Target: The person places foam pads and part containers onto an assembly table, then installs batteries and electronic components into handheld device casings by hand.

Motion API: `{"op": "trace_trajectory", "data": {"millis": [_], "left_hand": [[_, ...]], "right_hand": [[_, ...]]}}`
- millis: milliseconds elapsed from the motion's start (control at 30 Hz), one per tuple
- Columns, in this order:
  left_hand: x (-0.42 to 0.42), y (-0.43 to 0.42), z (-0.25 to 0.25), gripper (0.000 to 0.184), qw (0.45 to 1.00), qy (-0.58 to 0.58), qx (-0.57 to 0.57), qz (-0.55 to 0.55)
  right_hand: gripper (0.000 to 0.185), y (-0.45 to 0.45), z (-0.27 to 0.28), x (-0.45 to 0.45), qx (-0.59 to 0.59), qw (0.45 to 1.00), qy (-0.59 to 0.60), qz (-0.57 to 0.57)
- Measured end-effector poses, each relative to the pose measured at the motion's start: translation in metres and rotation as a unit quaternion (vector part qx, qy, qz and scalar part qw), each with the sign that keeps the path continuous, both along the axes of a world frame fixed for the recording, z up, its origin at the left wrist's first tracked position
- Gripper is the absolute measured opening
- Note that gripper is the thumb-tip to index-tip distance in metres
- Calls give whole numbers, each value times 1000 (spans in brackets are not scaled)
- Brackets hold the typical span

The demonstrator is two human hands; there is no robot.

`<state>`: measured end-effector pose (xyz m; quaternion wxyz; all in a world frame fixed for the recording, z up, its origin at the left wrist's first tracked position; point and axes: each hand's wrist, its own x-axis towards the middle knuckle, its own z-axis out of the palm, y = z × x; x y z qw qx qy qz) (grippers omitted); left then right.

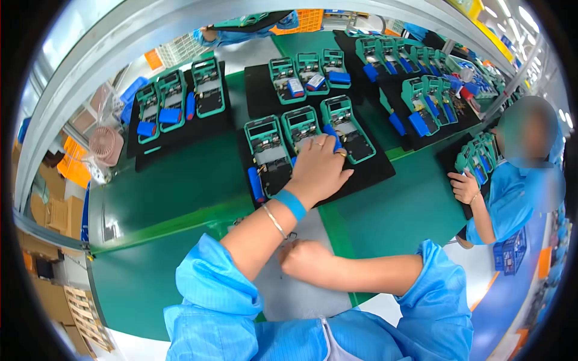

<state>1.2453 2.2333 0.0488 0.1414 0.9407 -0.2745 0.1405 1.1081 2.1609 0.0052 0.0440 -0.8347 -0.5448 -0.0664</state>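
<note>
My left hand [319, 168] reaches over the black mat with its fingers bent around a blue battery pack [332, 133], between two open green device housings. One is the middle housing [299, 123], partly covered by my hand; the other is the right housing [347, 129]. A third housing [265, 144] lies to the left, with a blue battery pack [256, 183] at its lower edge. Closer to my body, my right hand [306, 259] is closed in a fist above a grey mat [283, 301]. What it holds, if anything, is hidden.
More housings with blue packs lie on black mats at the left [171, 102], behind [307, 78] and right [424, 108]. A person [518, 192] at the right holds a mat of housings. A pink fan [106, 144] stands at the table's left edge.
</note>
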Motion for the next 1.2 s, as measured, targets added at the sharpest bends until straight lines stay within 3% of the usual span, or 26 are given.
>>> {"op": "trace_trajectory", "data": {"millis": [133, 200, 267, 333, 367, 433, 533, 567, 633, 800, 1200], "left_hand": [[26, -46, -13, 68, 1000, 1, 15, 18], [38, -58, -17, 75, 996, 29, 35, 82], [45, -60, -28, 76, 994, 21, 48, 97], [48, -59, -36, 75, 995, 7, 53, 89], [47, -59, -35, 73, 995, 6, 50, 88], [46, -59, -47, 68, 996, -25, 32, 83], [36, -56, -42, 65, 996, -46, -15, 74], [35, -56, -42, 65, 996, -46, -17, 76], [37, -55, -44, 68, 996, -46, -26, 73], [36, -55, -45, 68, 993, -62, -65, 74], [37, -55, -46, 70, 993, -62, -61, 82]], "right_hand": [[9, -6, -8, 8, 98, 995, 38, -6], [9, -30, 24, 21, 145, 960, 233, 63], [10, -67, 80, 39, 119, 967, 212, 80], [11, -105, 113, 64, 225, 956, 184, 31], [17, -122, 120, 79, 248, 948, 193, -52], [9, -142, 112, 126, 268, 946, 132, -126], [11, -143, 70, 194, 326, 936, -45, -122], [11, -142, 59, 211, 324, 937, -45, -120], [14, -141, 43, 241, 201, 964, -165, -63], [12, -140, 28, 274, 98, 976, -190, -51], [12, -138, 27, 282, 31, 976, -211, -41]]}}
